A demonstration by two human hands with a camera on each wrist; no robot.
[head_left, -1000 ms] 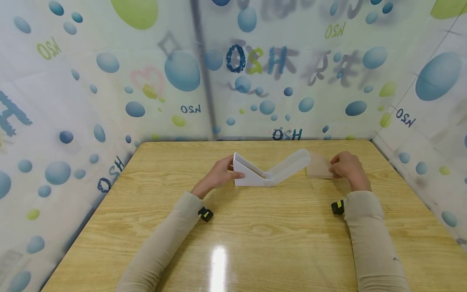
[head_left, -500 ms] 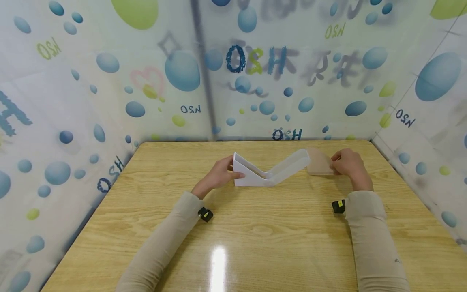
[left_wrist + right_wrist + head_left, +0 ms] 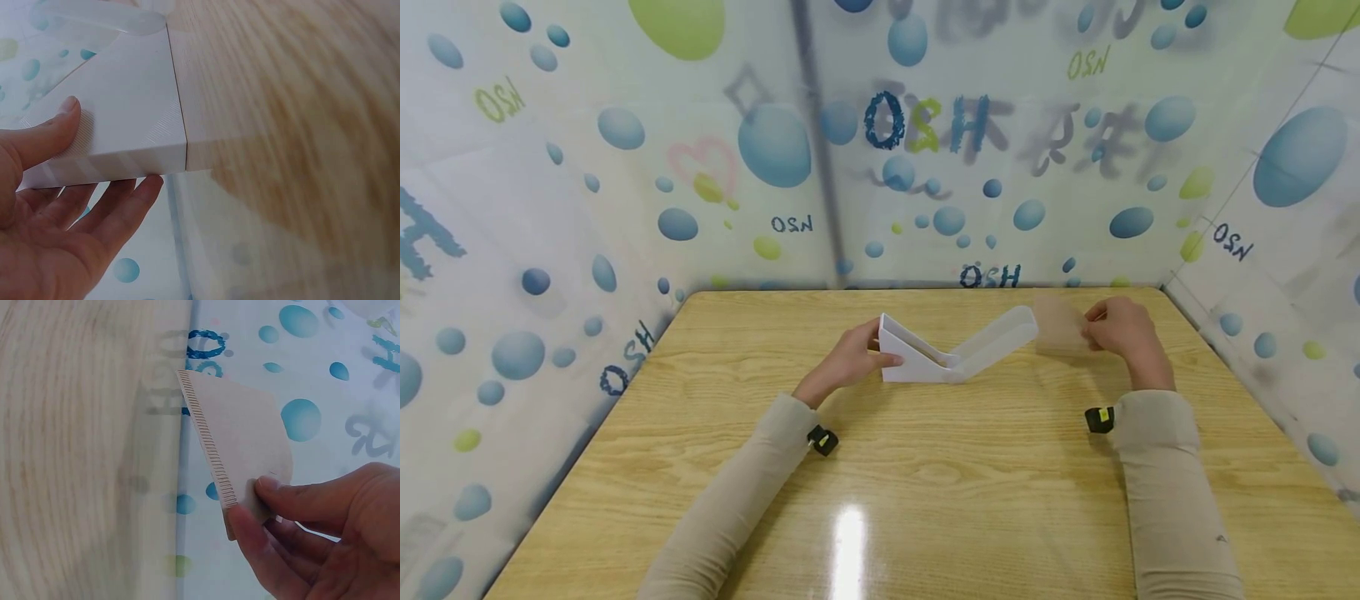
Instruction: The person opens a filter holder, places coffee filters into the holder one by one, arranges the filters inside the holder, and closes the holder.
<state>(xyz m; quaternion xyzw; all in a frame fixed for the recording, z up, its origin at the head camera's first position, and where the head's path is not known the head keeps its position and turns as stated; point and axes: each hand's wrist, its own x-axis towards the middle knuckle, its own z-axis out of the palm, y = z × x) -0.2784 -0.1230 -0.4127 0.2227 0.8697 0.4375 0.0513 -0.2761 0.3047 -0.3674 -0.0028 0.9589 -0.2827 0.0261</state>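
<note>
My left hand [image 3: 853, 358] holds a white filter case [image 3: 906, 364] on the table, with the thumb on its near side. The case's translucent lid [image 3: 1000, 337] is swung open to the right. In the left wrist view the left hand's fingertips touch the end wall of the case [image 3: 125, 94], and the thumb lies on its ribbed patch. To the right of the lid, my right hand [image 3: 1123, 329] pinches a tan paper coffee filter [image 3: 1058, 327] by one corner. The right wrist view shows the filter's crimped seam [image 3: 209, 440]; whether it is one sheet or several I cannot tell.
The wooden table [image 3: 925, 492] runs back to a patterned wall covering [image 3: 880, 167], with more of it at both sides. A small black camera [image 3: 823, 441] sits by the left cuff and another black camera [image 3: 1100, 420] by the right cuff.
My right hand has shifted slightly away from me and to the right, carrying the coffee filter with it. The left hand and the case have stayed in place.
</note>
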